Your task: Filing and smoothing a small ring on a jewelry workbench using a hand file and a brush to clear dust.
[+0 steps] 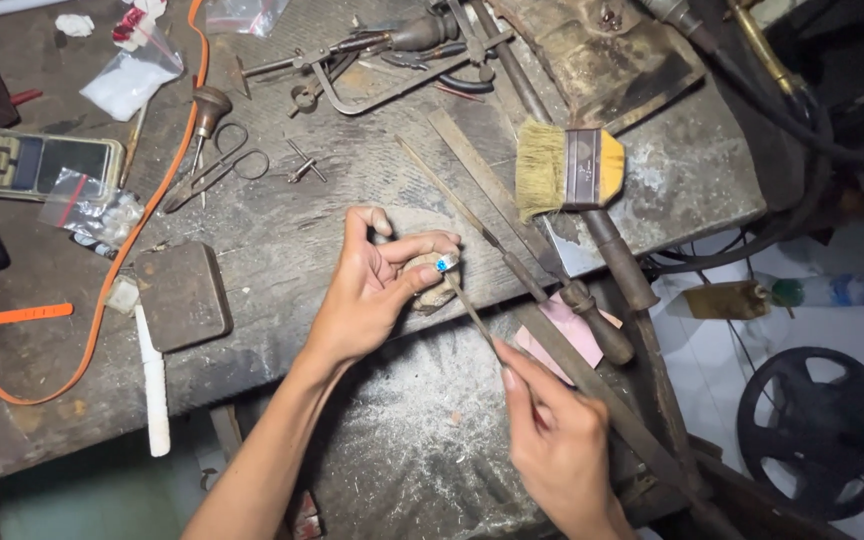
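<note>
Right at the front edge of the tabletop (pixel 282 230), my left hand (pixel 372 290) is closed around a small ring with a blue stone (pixel 444 263), pinching it between thumb and fingers and pressing it against a worn wooden peg (pixel 432 292) that sticks out from the bench edge. My right hand (pixel 552 440) is gripped shut on a slim needle file (pixel 474 315), and the tip of the file is touching the ring just under the stone. So the two hands are apart, joined only through the file.

Stuff around: just beside the ring, up and to the right, a couple of long flat files (pixel 482 185) lie diagonally with wooden handles, and a wide brush with yellow bristles (pixel 567 168) sits across them. A pink scrap of paper (pixel 570 335) lies near my right hand. Off to the left there's a dark flat block (pixel 182 295), a white stick (pixel 154 385), an orange strap (pixel 102 300) looping round, small scissors (pixel 217 170), a pocket scale (pixel 47 165) and some little plastic bags (pixel 102 212). At the back, well away from the hands, a saw frame (pixel 392 85) lies among other tools.
</note>
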